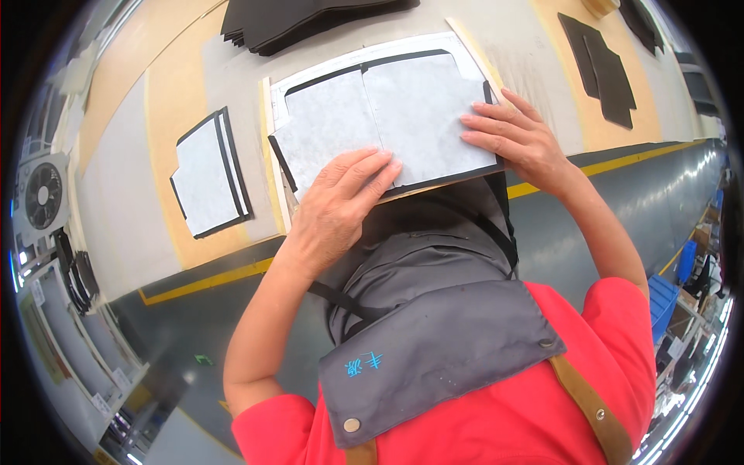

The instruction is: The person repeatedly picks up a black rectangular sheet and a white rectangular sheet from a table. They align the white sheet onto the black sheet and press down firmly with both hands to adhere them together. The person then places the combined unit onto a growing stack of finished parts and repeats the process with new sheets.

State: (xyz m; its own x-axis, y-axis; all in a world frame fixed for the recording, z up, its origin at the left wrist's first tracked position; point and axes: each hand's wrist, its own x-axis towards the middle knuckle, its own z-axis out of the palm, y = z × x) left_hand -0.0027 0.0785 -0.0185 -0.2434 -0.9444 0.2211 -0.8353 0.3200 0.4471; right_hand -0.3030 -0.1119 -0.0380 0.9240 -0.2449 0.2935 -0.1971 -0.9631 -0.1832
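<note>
Two white sheet panels with black edge strips, a left one (329, 105) and a right one (422, 108), lie side by side in front of me. Their inner edges meet at a seam. They rest on a white backing board (349, 59) that shows along the far side. My left hand (337, 198) lies over the near edge by the seam, fingers stretched to the right and its thumb hidden. On the right panel's outer edge, my right hand (518, 139) rests with fingers spread flat, its thumb not clearly visible.
Farther back is a stack of black sheets (310, 23). Another white panel with black edging (209, 178) lies to the left on the table (116, 209). Dark cut pieces (601, 70) sit at right. A fan (43, 195) stands at far left. Light strips (271, 155) flank the board.
</note>
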